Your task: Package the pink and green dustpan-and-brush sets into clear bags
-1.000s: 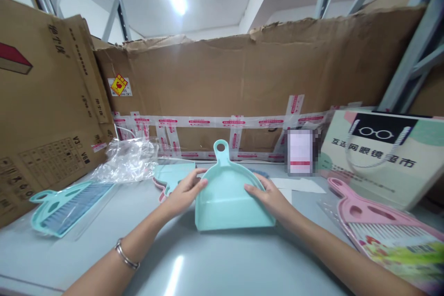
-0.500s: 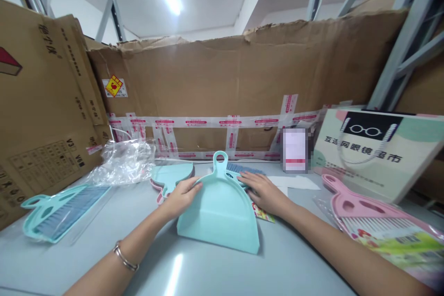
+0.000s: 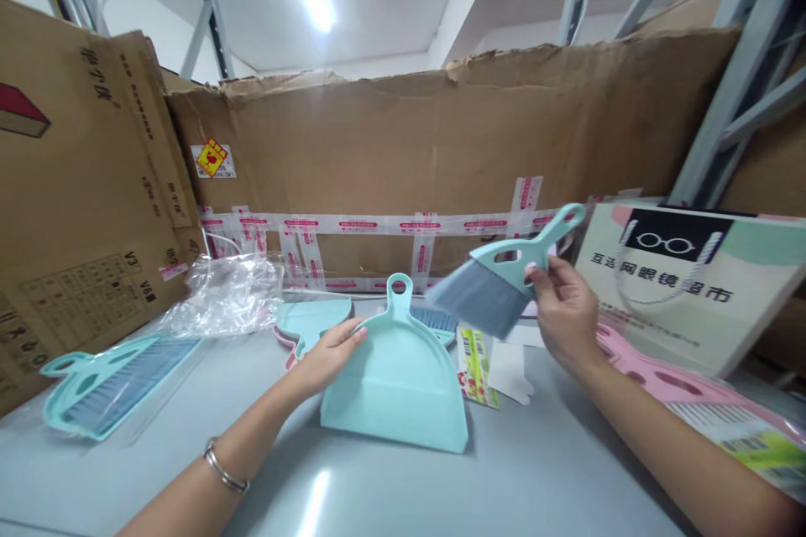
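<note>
A turquoise dustpan (image 3: 394, 386) lies on the table in front of me, its looped handle pointing away. My left hand (image 3: 331, 359) is closed at its upper left edge, fingertips on the rim. Raised above the table on the right, a small hand brush (image 3: 504, 273) with turquoise handle and grey-blue bristles is gripped by my right hand (image 3: 567, 310), bristles facing down and left. Another brush (image 3: 434, 319) lies partly hidden behind the dustpan. Left of it, another turquoise dustpan (image 3: 308, 315) rests over a pink piece, partly covered by my left hand.
A bagged turquoise set (image 3: 107, 386) lies at left, near crumpled clear plastic (image 3: 230, 294). A printed card (image 3: 477, 365) and white paper (image 3: 510, 373) lie right of the dustpan. At right are a pink bagged set (image 3: 667, 373) and a paper bag (image 3: 686, 285). Cardboard (image 3: 353, 151) stands behind.
My right hand has lifted a brush from behind the dustpan and moved it up and right. This uncovers the card and another brush. My left hand has stayed at the dustpan.
</note>
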